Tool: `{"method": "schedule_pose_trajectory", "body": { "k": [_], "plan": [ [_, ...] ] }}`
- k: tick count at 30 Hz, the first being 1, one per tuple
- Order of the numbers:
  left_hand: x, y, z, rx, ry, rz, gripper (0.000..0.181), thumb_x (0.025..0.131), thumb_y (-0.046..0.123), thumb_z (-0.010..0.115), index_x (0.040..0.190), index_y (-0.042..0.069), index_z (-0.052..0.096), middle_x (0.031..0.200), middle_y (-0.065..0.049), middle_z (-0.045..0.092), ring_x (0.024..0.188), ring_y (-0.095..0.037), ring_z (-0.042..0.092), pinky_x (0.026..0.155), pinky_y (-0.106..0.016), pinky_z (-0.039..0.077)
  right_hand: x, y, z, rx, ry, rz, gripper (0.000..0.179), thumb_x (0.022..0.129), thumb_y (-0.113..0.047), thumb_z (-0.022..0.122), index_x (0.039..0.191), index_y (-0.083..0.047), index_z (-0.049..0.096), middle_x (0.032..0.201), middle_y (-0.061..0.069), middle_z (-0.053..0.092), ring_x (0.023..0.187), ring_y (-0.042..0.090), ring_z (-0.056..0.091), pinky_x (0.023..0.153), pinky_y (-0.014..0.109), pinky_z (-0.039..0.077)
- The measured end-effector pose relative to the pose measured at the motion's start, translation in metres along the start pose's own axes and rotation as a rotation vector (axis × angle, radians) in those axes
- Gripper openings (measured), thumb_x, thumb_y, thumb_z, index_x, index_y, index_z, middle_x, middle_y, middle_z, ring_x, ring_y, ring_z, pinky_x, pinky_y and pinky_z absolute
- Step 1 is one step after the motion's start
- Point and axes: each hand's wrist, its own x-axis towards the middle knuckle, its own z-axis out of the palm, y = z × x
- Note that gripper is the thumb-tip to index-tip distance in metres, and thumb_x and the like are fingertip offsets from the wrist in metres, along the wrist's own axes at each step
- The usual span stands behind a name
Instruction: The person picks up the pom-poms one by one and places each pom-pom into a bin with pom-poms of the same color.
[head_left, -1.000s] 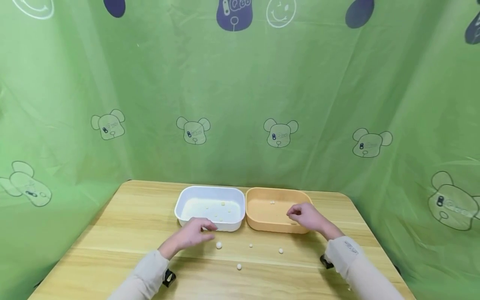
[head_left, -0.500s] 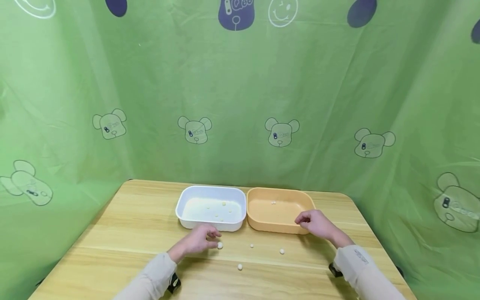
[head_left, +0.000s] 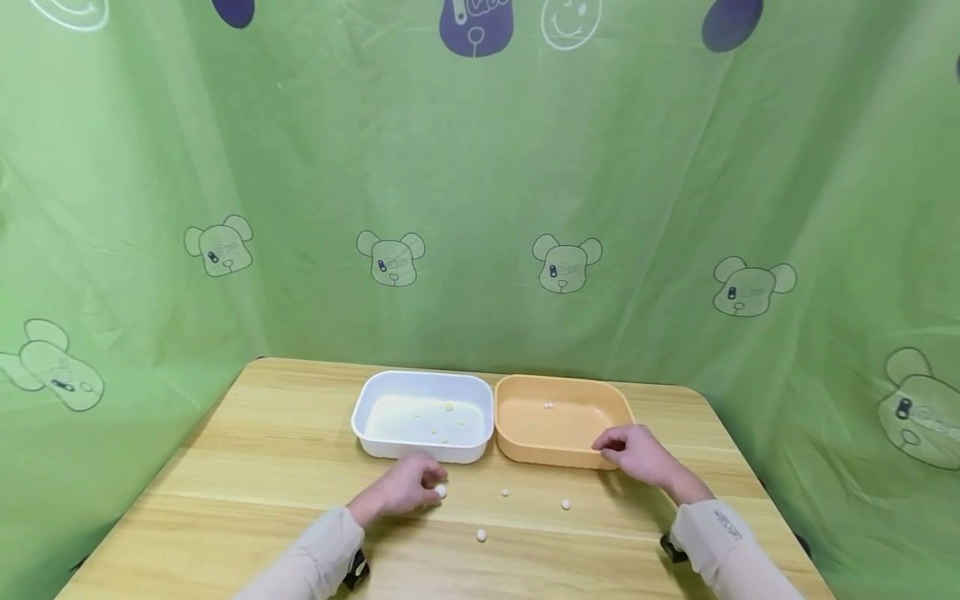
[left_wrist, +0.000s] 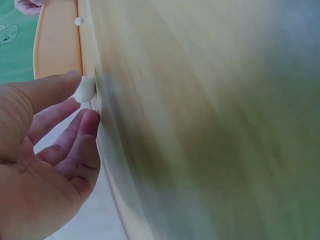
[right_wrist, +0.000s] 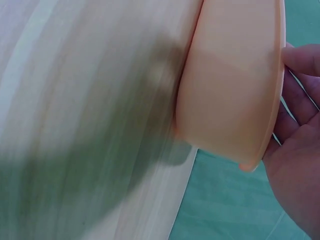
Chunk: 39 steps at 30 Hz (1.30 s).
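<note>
In the head view, my left hand [head_left: 406,486] is low over the table before the white tub [head_left: 371,447]. Its thumb and index finger pinch a white ball [left_wrist: 87,90] down at the wood, while the other fingers curl loosely. My right hand [head_left: 643,455] is at the front right of the orange tub [head_left: 555,457]. In the right wrist view, its thumb lies on the rim [right_wrist: 280,75] with the fingers behind it, so the hand grips the tub's edge. Two tiny white balls [head_left: 548,406] lie inside the orange tub, and several small yellowish pieces [head_left: 449,407] inside the white one.
Three loose white balls lie in front of the tubs: a small one [head_left: 505,492], one to the right [head_left: 566,504] and one closer to me [head_left: 481,535]. Both tubs stand side by side near the back of the wooden table [head_left: 285,433]. A green curtain [head_left: 480,325] hangs behind.
My left hand has moved right and down from the white tub's front to the nearest ball and closed its fingertips on it. My right hand has drawn back from over the orange tub to its rim.
</note>
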Motion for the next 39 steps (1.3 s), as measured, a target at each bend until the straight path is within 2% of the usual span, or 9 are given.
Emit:
{"method": "schedule_pose_trajectory", "body": {
  "k": [7,14,20,30,34,39],
  "plan": [
    [0.004,0.0,0.003,0.031,-0.002,0.035,0.022,0.074,0.003,0.076,0.094,0.004,0.068,0.084,0.003,0.062,0.077,-0.009,0.057,0.072,-0.024,0.047,-0.003,-0.001,0.001,0.026,0.024,-0.006,0.01,0.084,-0.003,0.066,0.087,-0.01,0.072,0.086,0.001,0.068,0.077,0.011,0.057,0.068,0.026,0.048],
    [0.006,0.001,0.005,0.075,-0.009,0.017,0.019,0.074,0.004,0.076,0.092,0.007,0.069,0.081,0.005,0.06,0.075,-0.007,0.055,0.071,-0.023,0.047,-0.003,-0.001,0.002,0.022,0.032,0.01,0.011,0.084,-0.004,0.066,0.087,-0.012,0.072,0.086,0.0,0.068,0.078,0.011,0.057,0.069,0.026,0.048],
    [0.006,0.003,0.006,0.068,-0.021,0.012,0.014,0.073,0.004,0.077,0.084,0.009,0.069,0.076,0.009,0.059,0.072,-0.004,0.052,0.069,-0.022,0.046,-0.001,0.003,0.003,0.01,0.033,0.008,0.01,0.085,-0.006,0.066,0.088,-0.013,0.072,0.086,0.001,0.068,0.077,0.01,0.057,0.069,0.026,0.048],
    [0.01,0.02,0.005,0.013,-0.074,0.008,0.011,0.076,0.008,0.075,0.082,0.014,0.068,0.072,0.013,0.058,0.069,-0.002,0.053,0.068,-0.021,0.046,-0.003,0.0,0.002,0.032,0.05,0.006,0.008,0.084,-0.006,0.065,0.085,-0.011,0.072,0.083,0.001,0.067,0.074,0.01,0.056,0.066,0.026,0.047],
    [0.014,0.027,0.004,0.001,-0.071,0.012,0.009,0.079,0.01,0.074,0.085,0.014,0.069,0.075,0.013,0.059,0.072,-0.002,0.054,0.069,-0.02,0.047,-0.003,0.001,0.003,0.03,0.033,0.043,0.006,0.085,-0.01,0.066,0.086,-0.013,0.072,0.083,-0.001,0.066,0.075,0.011,0.056,0.067,0.026,0.047],
    [0.02,0.04,0.0,-0.054,-0.043,0.03,0.012,0.08,0.01,0.074,0.091,0.009,0.069,0.078,0.011,0.061,0.073,-0.002,0.056,0.07,-0.02,0.048,-0.003,0.001,0.004,0.019,0.031,0.039,0.007,0.086,-0.01,0.066,0.086,-0.014,0.071,0.083,-0.003,0.066,0.075,0.011,0.056,0.067,0.027,0.047]
  ]
}}
